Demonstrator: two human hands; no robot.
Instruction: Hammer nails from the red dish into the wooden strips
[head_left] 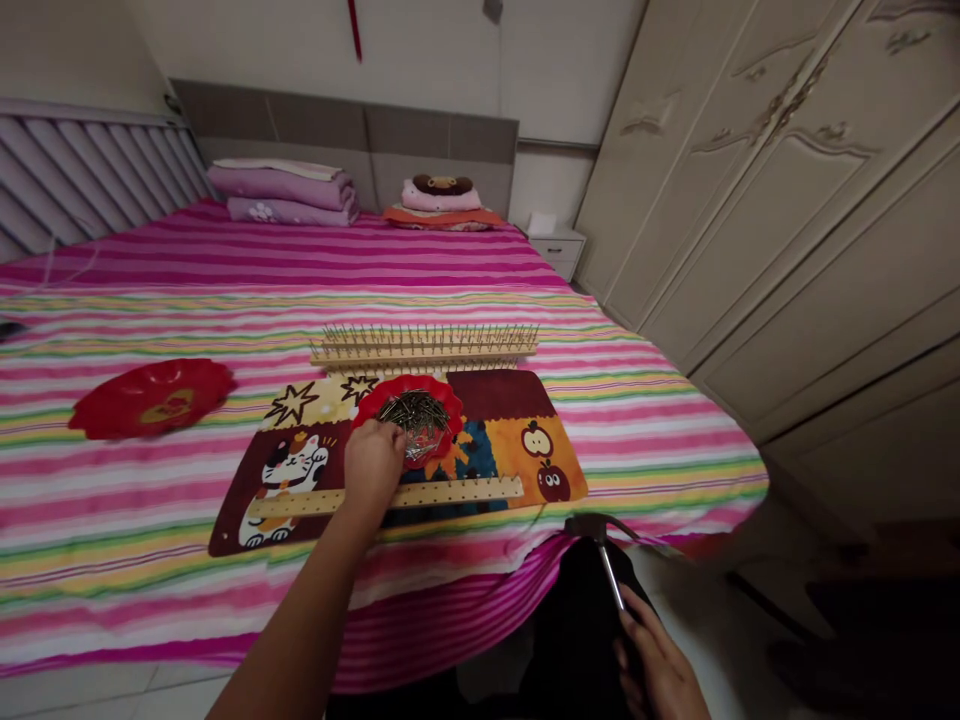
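Note:
My left hand is over the near left rim of a red scalloped bowl heaped with metal nails. Its fingers are curled together at the nails, and whatever they pinch is hidden. My right hand grips a claw hammer low at the right, with the head up by the bed's edge. Under my left wrist, a narrow wooden strip with a row of small holes lies across a patterned mat. A few nails seem to stand at its right end.
Behind the bowl lie wooden strips bristling with upright nails. A red scalloped tray rests to the left on the striped bedspread. Folded bedding sits by the headboard. A wardrobe stands along the right side.

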